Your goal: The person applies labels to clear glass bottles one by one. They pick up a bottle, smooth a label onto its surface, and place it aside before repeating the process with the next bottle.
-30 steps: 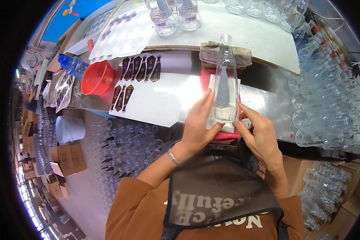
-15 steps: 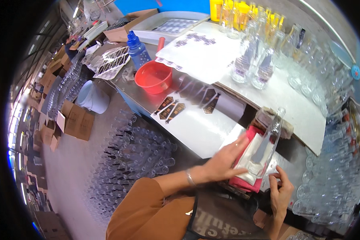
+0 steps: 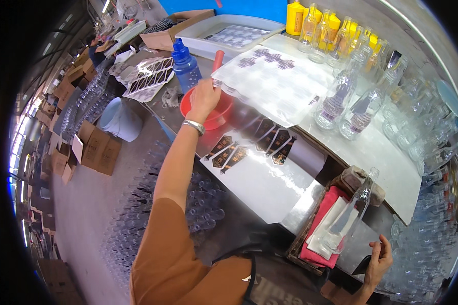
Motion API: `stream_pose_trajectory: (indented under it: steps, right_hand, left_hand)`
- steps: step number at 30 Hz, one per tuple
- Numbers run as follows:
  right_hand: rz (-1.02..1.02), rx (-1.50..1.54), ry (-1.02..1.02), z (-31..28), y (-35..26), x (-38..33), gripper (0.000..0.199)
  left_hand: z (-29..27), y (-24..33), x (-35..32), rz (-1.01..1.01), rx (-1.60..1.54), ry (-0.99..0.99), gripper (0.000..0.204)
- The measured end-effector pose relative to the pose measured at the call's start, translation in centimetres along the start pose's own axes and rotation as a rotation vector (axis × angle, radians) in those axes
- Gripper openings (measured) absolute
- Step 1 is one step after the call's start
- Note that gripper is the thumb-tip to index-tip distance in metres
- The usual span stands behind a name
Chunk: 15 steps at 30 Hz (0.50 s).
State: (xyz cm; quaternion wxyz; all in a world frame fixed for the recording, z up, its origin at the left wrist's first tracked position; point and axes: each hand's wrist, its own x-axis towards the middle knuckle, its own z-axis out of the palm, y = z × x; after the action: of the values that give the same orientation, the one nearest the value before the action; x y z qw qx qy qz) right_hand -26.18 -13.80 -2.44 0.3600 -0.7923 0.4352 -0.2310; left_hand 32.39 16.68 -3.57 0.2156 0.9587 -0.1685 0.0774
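My left hand [image 3: 204, 101] reaches over the red plastic bowl [image 3: 220, 118], which has an upright handle [image 3: 218, 60]. Its fingers point down and away, so their tips are hidden. At the lower right my right hand [image 3: 380, 260] hangs with loosely bent fingers apart, and nothing shows in them. A dark patch beside it is too unclear to name. Between the two hands a clear glass bottle [image 3: 361, 201] lies on its side, resting on folded white cloth [image 3: 324, 244] over a pink cloth [image 3: 310, 254] in a wooden holder. Black-and-gold decals [image 3: 228, 155] lie on the white sheet [image 3: 259, 188].
A blue squeeze bottle [image 3: 187, 71] stands behind the bowl. Printed decal sheets [image 3: 275, 84] cover the white board, with glass bottles [image 3: 336, 104] and yellow containers [image 3: 294, 19] beyond. Many bottles crowd the right side and the floor at left, near a white bucket [image 3: 119, 121] and cardboard boxes [image 3: 99, 152].
My left hand has left the cloth beside the glass bottle and gone far left to the red bowl. My right hand stays near the lower right, its fingers slightly more bent. The view has shifted.
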Motion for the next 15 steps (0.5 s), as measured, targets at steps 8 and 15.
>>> stream_pose_trajectory:
  steps: [8,15]
  right_hand:
    - [-0.075,-0.034,0.053,0.6,-0.4,0.7,0.030]
    - [-0.106,-0.100,0.041,1.3,-1.9,1.0,0.028]
  left_hand:
    - [0.0,-0.8,0.0,-0.030,0.031,-0.017,0.030]
    - [3.4,3.9,6.5,0.462,0.093,0.317,0.033]
